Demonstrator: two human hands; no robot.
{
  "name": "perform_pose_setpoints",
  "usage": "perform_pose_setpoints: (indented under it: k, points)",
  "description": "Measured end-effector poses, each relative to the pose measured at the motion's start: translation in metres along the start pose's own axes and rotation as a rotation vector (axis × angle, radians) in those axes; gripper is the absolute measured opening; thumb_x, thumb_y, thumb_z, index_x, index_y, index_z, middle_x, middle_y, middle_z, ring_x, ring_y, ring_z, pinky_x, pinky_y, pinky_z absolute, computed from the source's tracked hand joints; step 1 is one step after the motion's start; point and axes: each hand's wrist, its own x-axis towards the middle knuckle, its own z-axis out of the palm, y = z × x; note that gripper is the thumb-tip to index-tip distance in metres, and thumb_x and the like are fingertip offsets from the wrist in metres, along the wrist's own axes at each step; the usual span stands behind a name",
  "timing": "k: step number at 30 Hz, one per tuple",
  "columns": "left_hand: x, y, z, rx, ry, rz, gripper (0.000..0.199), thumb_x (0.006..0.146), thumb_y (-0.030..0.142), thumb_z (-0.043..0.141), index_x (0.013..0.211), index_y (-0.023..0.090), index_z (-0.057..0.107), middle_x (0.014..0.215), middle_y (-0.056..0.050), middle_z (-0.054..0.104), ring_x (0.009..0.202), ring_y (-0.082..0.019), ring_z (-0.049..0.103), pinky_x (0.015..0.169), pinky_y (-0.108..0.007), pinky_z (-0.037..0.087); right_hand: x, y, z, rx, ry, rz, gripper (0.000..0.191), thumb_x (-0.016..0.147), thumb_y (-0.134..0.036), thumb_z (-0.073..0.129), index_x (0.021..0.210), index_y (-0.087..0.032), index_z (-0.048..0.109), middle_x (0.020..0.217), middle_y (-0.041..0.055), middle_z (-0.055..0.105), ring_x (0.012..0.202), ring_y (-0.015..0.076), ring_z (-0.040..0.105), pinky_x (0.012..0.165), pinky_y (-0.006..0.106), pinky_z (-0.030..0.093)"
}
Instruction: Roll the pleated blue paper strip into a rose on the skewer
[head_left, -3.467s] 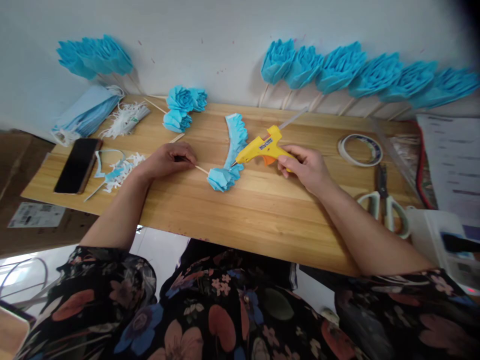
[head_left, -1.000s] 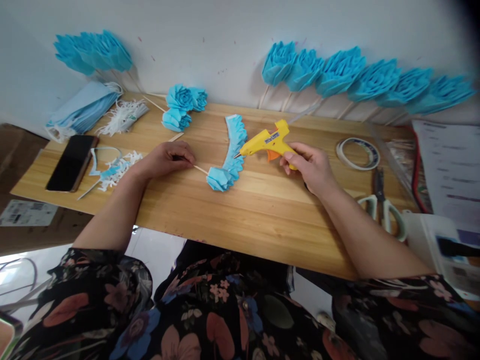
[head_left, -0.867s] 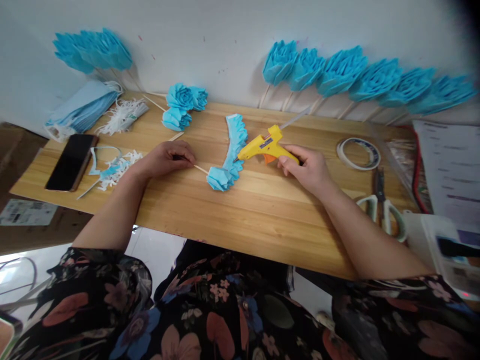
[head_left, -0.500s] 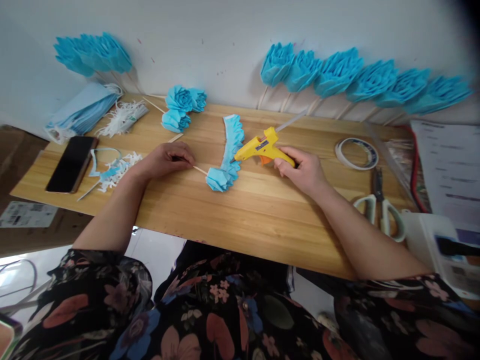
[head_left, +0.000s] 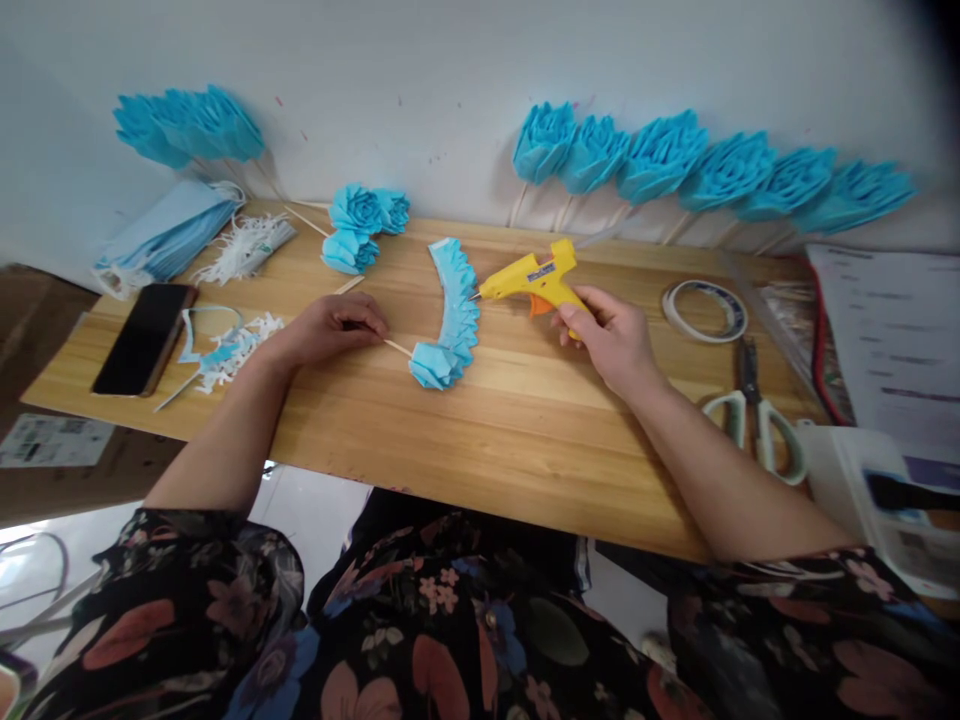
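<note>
Drawn back from over the middle of the blue frilled strip (head_left: 455, 300) half a second ago, the yellow glue gun (head_left: 536, 280) now sits farther out and to the right, while the strip's far end swings a little leftward. From the head view, its metal nozzle (head_left: 477, 295) points left at the strip's frilled right edge; whether it touches the material or stands just clear is too fine to tell. On the wooden table (head_left: 525, 440), the strip lies between the two hands, its long axis running from the near end toward the wall in a shallow bow, with the frills on the right and the smoother side on the left. At the near end it joins the rolled blue flower head (head_left: 433, 366), which rests on its side. A thin wooden stick (head_left: 398, 347) runs from that head up and left, crosswise to the strip, into the left hand (head_left: 341, 328), where thumb and fingers pinch it. This hand is nearer to the strip, which lies to the right of its fingertips. The right hand (head_left: 611, 335) stands farther off on the other side, fingers wrapped around the gun's handle by the orange trigger; whether the trigger is squeezed I cannot tell. Beyond the left hand, three blue flowers (head_left: 355, 208) lie close together near the wall.
</note>
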Motion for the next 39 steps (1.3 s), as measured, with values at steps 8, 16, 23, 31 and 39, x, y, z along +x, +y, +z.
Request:
perform_pose_setpoints:
  k: [8,16,23,31,39]
  points:
    - [0.0,-0.003,0.001,0.008,0.009,0.027,0.043,0.107,0.059,0.08,0.093,0.02,0.087,0.097,-0.01,0.082,0.087,-0.02,0.075,0.084,-0.027,0.061,0.001,0.0,0.0,-0.008,0.038,-0.033,0.041,0.092,-0.062,0.081,0.115,-0.028,0.084,0.087,0.0031,0.081,0.066,0.0186,0.065,0.056,0.031,0.045]
    - [0.001,-0.003,0.002,0.002,0.015,0.041,0.039,0.106,0.057,0.081,0.093,0.02,0.087,0.096,-0.01,0.082,0.088,-0.021,0.075,0.083,-0.03,0.062,0.001,-0.001,0.006,-0.172,0.015,-0.137,0.036,0.099,-0.059,0.073,0.116,-0.029,0.084,0.088,0.0023,0.081,0.07,0.0205,0.066,0.07,0.036,0.053]
    - [0.001,-0.004,0.002,0.033,0.016,0.042,0.04,0.108,0.057,0.078,0.093,0.02,0.085,0.096,-0.009,0.082,0.087,-0.02,0.075,0.084,-0.029,0.061,0.003,-0.009,0.006,-0.332,-0.019,-0.242,0.033,0.098,-0.052,0.07,0.113,-0.027,0.085,0.087,0.0041,0.081,0.073,0.0226,0.065,0.074,0.038,0.052]
    - [0.002,0.0,0.007,0.04,0.022,0.144,0.041,0.114,0.056,0.072,0.096,0.022,0.085,0.097,-0.008,0.081,0.088,-0.02,0.074,0.084,-0.03,0.06,-0.013,-0.036,-0.019,-0.51,0.053,-0.29,0.022,0.096,-0.044,0.077,0.111,-0.033,0.089,0.105,0.0074,0.089,0.088,0.0296,0.076,0.075,0.042,0.055]
    - [0.003,0.0,0.011,0.049,0.052,0.133,0.046,0.113,0.061,0.07,0.095,0.021,0.084,0.097,-0.009,0.081,0.09,-0.021,0.075,0.087,-0.031,0.061,0.01,-0.021,-0.033,-0.024,0.145,0.06,0.034,0.092,-0.057,0.077,0.079,-0.026,0.074,0.071,0.0032,0.069,0.054,0.015,0.052,0.053,0.033,0.037]
